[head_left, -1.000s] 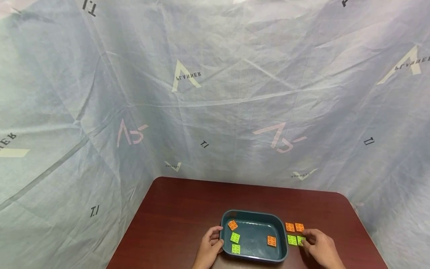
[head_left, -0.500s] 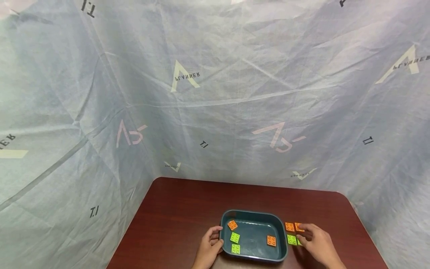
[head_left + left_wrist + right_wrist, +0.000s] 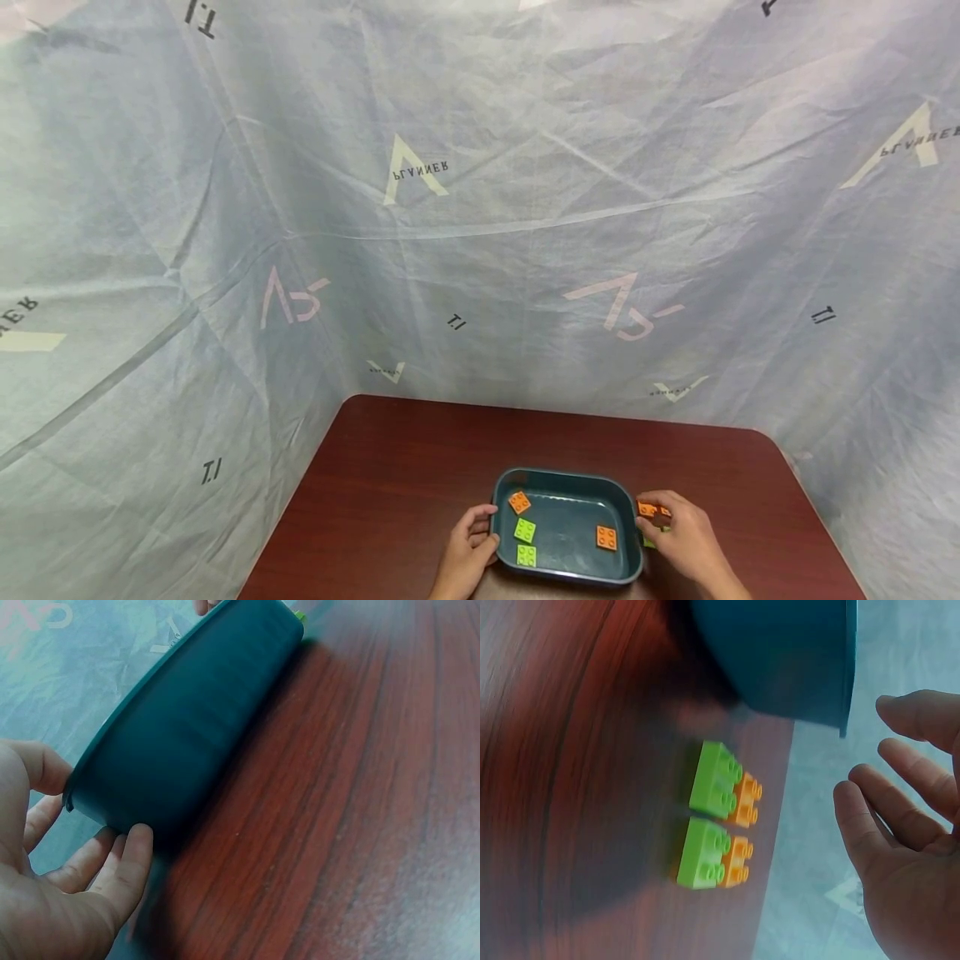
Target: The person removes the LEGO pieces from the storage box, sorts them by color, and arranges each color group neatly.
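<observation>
A dark teal rectangular tray [image 3: 562, 575] stands on the table. My left hand [image 3: 467, 557] grips its left end; the left wrist view shows the fingers [image 3: 135, 859] against the outer wall and at the rim. Just off the tray's right end is my right hand [image 3: 692, 537], its fingers loosely bent with nothing between them. Two green toy building blocks [image 3: 714, 780] and two orange toy building blocks [image 3: 746, 799] lie below it on the table in paired rows. In the head view this hand partly covers them.
Inside the tray, an orange block [image 3: 519, 502] and two green blocks [image 3: 524, 530] lie along the left side. Another orange block [image 3: 607, 537] is near the right side. The reddish-brown table [image 3: 420, 467] meets hanging grey-white sheets [image 3: 510, 333] at its back and sides.
My right hand has moved left from the right-hand blocks to beside the tray's right end, now covering more of the table blocks. The left hand and tray stay put.
</observation>
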`<action>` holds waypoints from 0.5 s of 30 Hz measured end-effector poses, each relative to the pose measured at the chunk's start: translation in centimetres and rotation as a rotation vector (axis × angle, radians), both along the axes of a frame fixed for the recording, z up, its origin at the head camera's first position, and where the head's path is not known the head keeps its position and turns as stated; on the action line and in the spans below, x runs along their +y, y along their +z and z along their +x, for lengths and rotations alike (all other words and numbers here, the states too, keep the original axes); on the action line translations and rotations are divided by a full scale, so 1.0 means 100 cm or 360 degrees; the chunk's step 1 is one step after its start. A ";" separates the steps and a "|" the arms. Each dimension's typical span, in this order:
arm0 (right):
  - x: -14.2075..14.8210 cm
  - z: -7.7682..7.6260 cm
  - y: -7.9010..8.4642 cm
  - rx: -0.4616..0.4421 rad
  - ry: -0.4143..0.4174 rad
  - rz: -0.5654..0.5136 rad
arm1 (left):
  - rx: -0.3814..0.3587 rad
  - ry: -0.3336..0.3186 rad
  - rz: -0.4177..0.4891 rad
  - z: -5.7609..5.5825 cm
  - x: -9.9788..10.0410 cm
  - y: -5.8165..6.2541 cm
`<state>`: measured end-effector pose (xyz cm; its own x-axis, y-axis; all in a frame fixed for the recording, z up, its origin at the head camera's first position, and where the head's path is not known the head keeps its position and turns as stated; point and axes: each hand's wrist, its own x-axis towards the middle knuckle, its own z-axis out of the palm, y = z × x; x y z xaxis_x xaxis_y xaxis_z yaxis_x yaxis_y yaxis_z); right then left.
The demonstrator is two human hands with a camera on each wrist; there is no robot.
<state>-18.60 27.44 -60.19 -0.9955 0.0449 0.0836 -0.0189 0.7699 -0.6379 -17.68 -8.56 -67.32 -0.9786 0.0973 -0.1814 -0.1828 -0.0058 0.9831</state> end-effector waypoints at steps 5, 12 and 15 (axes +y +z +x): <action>-0.012 -0.001 0.002 -0.0033 0.0013 -0.0026 | 0.0058 -0.0005 -0.0005 0.001 0.001 0.000; -0.034 -0.002 -0.002 0.0034 0.0131 -0.0115 | 0.0049 0.0020 -0.0017 0.000 0.002 0.000; -0.045 -0.003 -0.004 0.0027 0.0230 -0.0163 | 0.0034 0.0024 -0.0019 0.000 0.002 0.000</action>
<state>-18.86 22.90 -60.61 -0.9907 -0.0894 0.1029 -0.1361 0.6893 -0.7116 -17.72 -8.34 -67.33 -0.9836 0.0808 -0.1613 -0.1616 0.0032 0.9869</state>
